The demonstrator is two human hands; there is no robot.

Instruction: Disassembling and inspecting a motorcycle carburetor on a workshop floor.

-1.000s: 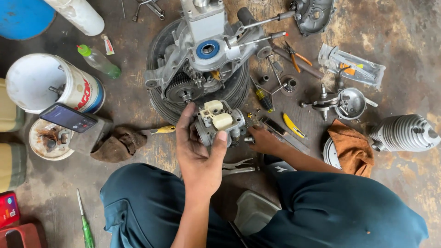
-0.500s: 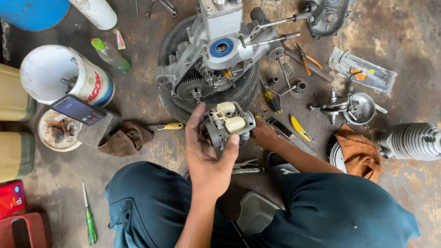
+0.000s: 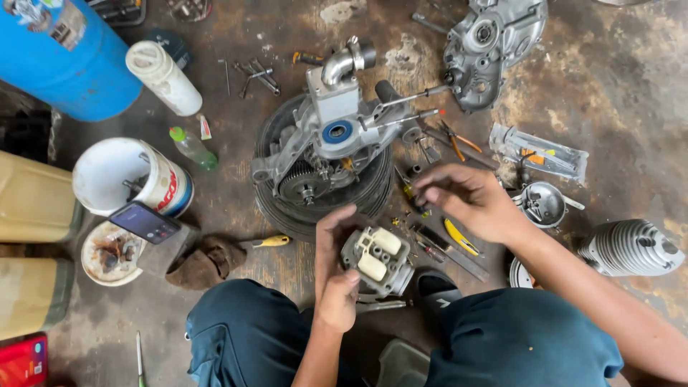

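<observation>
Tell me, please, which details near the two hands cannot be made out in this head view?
- Right hand: its fingers curl over something too small to identify; whether they grip anything is unclear.
- Grey metal part in the left hand: its underside is hidden by the palm.
- Small tools on the floor: partly covered by the right hand.
- Red object: cut off by the frame's lower left corner.

light: soft, even daylight | shadows: faint | focus: sharp | edges: slight wide-angle stretch

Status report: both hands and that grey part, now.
Left hand grips grey metal part. Right hand raised, fingertips pinched, contents unclear. Loose tools underneath.
</observation>
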